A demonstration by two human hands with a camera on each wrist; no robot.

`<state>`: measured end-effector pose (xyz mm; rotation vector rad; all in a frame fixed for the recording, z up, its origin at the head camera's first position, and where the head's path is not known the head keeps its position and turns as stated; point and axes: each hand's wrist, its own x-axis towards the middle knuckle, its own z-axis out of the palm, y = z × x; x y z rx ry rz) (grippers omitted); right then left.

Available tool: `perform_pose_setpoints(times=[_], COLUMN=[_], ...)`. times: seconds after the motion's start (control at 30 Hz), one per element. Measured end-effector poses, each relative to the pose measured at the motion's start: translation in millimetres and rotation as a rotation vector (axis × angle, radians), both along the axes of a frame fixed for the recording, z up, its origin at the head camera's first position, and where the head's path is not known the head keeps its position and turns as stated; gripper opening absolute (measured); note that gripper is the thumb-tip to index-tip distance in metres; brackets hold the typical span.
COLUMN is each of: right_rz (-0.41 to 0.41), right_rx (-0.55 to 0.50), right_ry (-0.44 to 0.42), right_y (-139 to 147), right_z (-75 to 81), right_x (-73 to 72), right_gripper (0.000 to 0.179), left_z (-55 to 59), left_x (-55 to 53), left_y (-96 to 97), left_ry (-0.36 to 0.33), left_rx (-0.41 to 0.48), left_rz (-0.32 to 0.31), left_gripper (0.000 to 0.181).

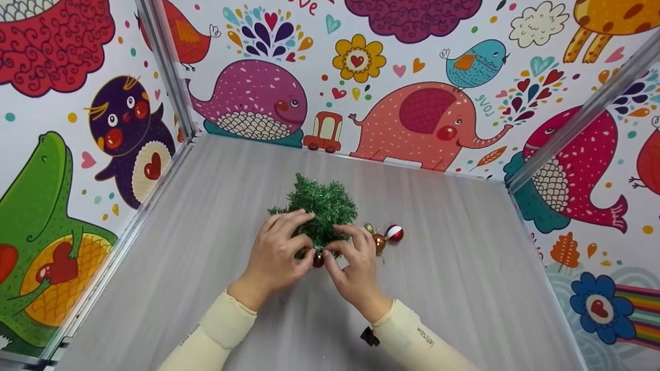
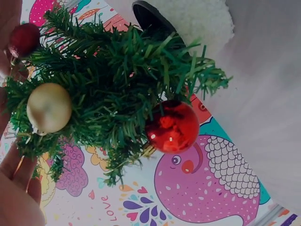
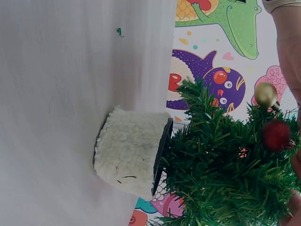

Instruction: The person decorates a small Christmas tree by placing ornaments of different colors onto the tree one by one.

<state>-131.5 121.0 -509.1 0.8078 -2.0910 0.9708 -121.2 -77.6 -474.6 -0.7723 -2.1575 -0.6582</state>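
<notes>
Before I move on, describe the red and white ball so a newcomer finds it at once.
Start at the gray table, then find the green tree on it. In the head view, look right of the tree, just past the right hand. There, beside a copper ball, is the red and white ball, farthest right, set apart by its white band.

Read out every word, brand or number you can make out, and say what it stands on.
"love": red lettering on the back wall.
"LOVE": teal lettering beside the wall's elephant.
"Lets slim", small and partly blurred: left sleeve and right sleeve.
No readable numbers.
</notes>
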Motion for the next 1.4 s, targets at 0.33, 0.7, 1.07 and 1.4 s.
perform_pose_setpoints(times=[0.33, 0.7, 1.07, 1.4], right_rz=[0.012, 0.039, 0.073, 0.108], right_rx=[-0.009, -0.017, 0.009, 0.003], right_ry=[0.006, -0.003, 0.008, 0.043], right_y=[-2.7, -2.3, -4.7, -1.2], right_z=[-2.0, -1.7, -4.1, -3.0], right_x=[-2.6, -7.7, -6.1, 0.7], right_gripper=[0.004, 0.003, 0.005, 0.005], left_z=[0.4, 3.2, 0.4, -1.9], left_x=[-2.0, -3.6, -1.2, -2.0], left_y=[-1.0, 3.6, 5.4, 1.2], left_ry=[-0.036, -0.012, -0.043, 0.074], left_rx=[0.036, 0.023, 0.021, 0.006], left_rz=[-0.018, 0.027, 0.059, -0.035], left_gripper=[0.01, 0.008, 0.007, 0.006])
